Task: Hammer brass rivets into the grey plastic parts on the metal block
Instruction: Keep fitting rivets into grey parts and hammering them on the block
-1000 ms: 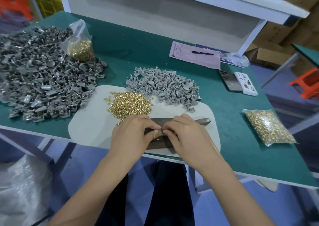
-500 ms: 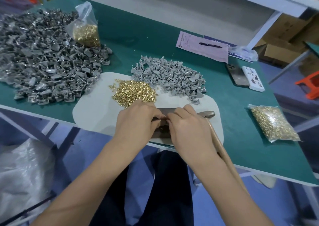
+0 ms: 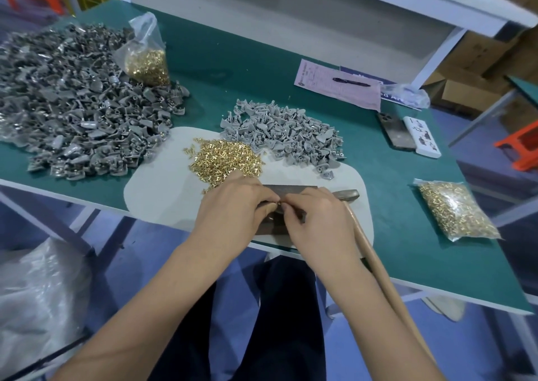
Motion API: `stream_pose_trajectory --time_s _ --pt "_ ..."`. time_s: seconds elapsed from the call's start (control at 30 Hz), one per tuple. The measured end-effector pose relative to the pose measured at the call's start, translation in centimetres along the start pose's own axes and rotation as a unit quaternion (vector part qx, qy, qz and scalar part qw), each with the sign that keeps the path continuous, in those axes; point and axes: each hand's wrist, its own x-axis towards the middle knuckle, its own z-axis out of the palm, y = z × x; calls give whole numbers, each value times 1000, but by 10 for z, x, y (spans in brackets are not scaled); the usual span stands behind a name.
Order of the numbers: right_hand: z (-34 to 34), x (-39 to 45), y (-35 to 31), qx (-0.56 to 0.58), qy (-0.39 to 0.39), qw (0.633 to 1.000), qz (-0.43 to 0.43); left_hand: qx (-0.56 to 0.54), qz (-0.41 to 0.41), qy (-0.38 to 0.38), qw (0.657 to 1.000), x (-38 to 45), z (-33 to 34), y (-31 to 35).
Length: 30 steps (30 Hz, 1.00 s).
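My left hand [image 3: 233,206] and my right hand [image 3: 317,220] meet fingertip to fingertip over the dark metal block [image 3: 291,190] on the white mat [image 3: 157,197]. A small brass rivet [image 3: 279,202] shows between the fingertips of both hands. Any grey part under them is hidden by the fingers. A loose heap of brass rivets [image 3: 225,159] lies just behind my left hand. Behind the block sits a pile of grey plastic parts [image 3: 279,136]. A hammer lies to the right of my right hand, its metal head [image 3: 348,194] by the block and its wooden handle [image 3: 375,261] running toward me.
A large pile of grey parts [image 3: 72,112] covers the left of the green table [image 3: 233,69], with a bag of rivets [image 3: 147,60] leaning on it. Another rivet bag [image 3: 454,208] lies at the right. Paper with a pen [image 3: 350,82], a phone [image 3: 394,131] and a white box [image 3: 422,137] sit at the back right.
Both hands stay together over the block with only small finger movement. The view has shifted slightly, and the hammer handle shows more fully beside my right arm.
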Motion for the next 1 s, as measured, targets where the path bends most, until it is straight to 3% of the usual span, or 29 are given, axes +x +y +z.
stream_pose_trajectory --time_s 0.13,0.2,0.3,0.37,0.43,0.67,0.77,0.83,0.9,1.0 --pt "-1 1 13 109 -14 993 33 -6 -1 16 1000 -3 1 4" --pt "-6 -5 27 150 49 985 72 -15 2 14 1000 -4 3 5" --pt "-9 -19 62 85 131 972 175 -30 6 1 1000 -4 5 6" --pt "-9 -29 81 5 73 961 266 -42 5 -13 999 -2 7 8" --pt "-6 -35 90 -46 -15 953 298 -48 1 -24 999 2 9 10" --pt "-6 -40 91 -101 -9 950 297 -44 -1 -20 999 10 12 12" --pt "-16 -40 88 72 47 957 276 -44 5 -14 999 10 15 11" --pt "-26 -39 77 191 78 956 209 -42 11 -6 999 10 16 10" --pt "-32 -37 65 206 64 967 138 -32 11 8 999 9 17 9" --pt "-32 -32 55 141 20 984 110 -14 16 17 1000 9 16 10"
